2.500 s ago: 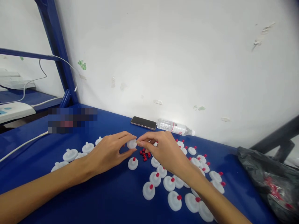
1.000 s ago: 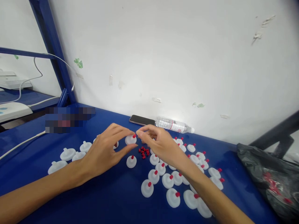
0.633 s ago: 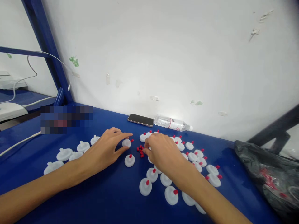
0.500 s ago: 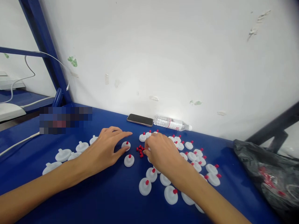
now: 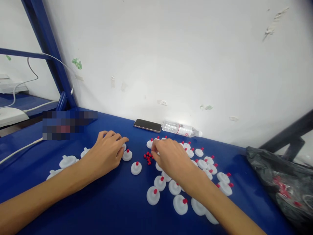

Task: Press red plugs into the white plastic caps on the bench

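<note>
My left hand is over the left-centre of the blue table, thumb and forefinger curled around the edge of a white disc that the fingers mostly hide. Just right of its thumb sits a white disc with a red cap on its stem, and another capped disc stands nearer me. Beside a small pile of red caps, my right hand is closed in a pinch; its fingertips hide whatever is between them. Several capped discs lie around and under my right forearm.
Uncapped white discs lie left, partly behind my left forearm. A phone and a clear bottle lie along the wall. At the right edge is a dark plastic bag with red pieces inside. A white cable crosses the left side.
My left hand has drawn left and its fingers have curled in. The capped disc by its thumb has shifted slightly left. My right hand stays pinched by the red caps.
</note>
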`<state>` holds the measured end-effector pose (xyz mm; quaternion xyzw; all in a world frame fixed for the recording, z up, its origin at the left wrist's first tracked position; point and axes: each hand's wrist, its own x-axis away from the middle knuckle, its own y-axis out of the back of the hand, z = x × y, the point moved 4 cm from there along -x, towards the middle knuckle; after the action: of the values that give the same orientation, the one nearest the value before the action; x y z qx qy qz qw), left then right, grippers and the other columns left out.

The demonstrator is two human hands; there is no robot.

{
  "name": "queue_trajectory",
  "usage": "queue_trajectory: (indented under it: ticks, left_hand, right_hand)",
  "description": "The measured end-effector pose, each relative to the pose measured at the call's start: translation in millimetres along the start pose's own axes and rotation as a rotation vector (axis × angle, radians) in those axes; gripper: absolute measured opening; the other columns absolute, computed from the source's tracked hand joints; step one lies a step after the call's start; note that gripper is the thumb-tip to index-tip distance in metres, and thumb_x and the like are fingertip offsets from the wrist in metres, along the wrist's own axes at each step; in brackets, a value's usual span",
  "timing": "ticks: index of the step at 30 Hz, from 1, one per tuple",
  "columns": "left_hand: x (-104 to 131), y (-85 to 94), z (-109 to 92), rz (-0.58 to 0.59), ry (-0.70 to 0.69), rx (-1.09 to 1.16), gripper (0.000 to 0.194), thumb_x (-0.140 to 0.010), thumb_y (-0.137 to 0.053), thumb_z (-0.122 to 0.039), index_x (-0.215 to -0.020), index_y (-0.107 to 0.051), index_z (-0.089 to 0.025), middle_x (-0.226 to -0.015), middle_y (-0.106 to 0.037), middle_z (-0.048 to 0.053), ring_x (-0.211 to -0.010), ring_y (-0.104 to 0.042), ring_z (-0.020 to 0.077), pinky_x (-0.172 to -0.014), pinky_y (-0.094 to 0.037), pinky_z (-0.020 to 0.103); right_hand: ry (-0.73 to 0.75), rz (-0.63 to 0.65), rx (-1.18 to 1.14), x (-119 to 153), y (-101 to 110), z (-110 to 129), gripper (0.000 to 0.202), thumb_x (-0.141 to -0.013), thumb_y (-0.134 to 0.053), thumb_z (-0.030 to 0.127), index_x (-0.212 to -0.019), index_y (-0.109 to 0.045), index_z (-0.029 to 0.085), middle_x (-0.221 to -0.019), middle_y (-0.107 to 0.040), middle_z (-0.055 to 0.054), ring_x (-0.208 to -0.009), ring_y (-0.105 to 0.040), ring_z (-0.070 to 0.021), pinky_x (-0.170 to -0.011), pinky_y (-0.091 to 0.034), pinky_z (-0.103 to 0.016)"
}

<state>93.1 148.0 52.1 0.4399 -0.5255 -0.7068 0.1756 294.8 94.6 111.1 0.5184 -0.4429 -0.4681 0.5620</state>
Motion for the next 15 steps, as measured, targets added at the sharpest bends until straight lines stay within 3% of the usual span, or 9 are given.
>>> queue_trajectory:
  ticks: [3,8,11,15]
  left_hand:
    - [-0.9,-0.3,-1.4,0.020,0.004,0.048,0.047,-0.102,-0.041,-0.029,-0.129,-0.077,-0.015,-0.115,-0.081,0.017,-0.112,-0.071,0.0393,-0.099,-0.048,0.061]
    - [-1.7,-4.3,-2.2,0.068,0.000,0.111,0.044,-0.103,-0.041,-0.029,-0.116,-0.082,-0.019,-0.114,-0.083,0.015,-0.111,-0.074,0.0386,-0.096,-0.050,0.059]
    - [-1.3,-4.8,-1.8,0.084,-0.015,0.123,0.049,-0.101,-0.036,-0.020,-0.119,-0.081,-0.017,-0.117,-0.082,0.016,-0.113,-0.074,0.0380,-0.098,-0.049,0.060]
    - [1.6,-5.0,-2.3,0.095,-0.063,0.126,0.054,-0.087,-0.038,-0.005,-0.121,-0.080,-0.016,-0.119,-0.081,0.016,-0.113,-0.074,0.0349,-0.107,-0.045,0.064]
  right_hand:
    - [0.029,-0.057,-0.102,-0.5,4.5,-2.3,0.020,-0.104,-0.056,0.015,-0.099,-0.075,0.020,-0.081,-0.078,-0.004,-0.070,-0.070,-0.0205,-0.060,-0.037,-0.032]
    - [0.098,-0.091,-0.280,-1.0,6.3,-1.4,0.017,-0.103,-0.061,0.017,-0.096,-0.075,0.023,-0.081,-0.081,0.001,-0.068,-0.073,-0.0168,-0.065,-0.048,-0.030]
    - [0.108,-0.116,-0.423,-1.1,8.3,-0.6,0.016,-0.100,-0.063,0.015,-0.095,-0.076,0.023,-0.087,-0.084,-0.001,-0.075,-0.078,-0.0188,-0.069,-0.053,-0.030]
    - [0.112,-0.140,-0.589,-1.9,11.1,-1.6,0.016,-0.096,-0.066,0.013,-0.094,-0.079,0.023,-0.092,-0.086,0.000,-0.079,-0.080,-0.0183,-0.069,-0.055,-0.029]
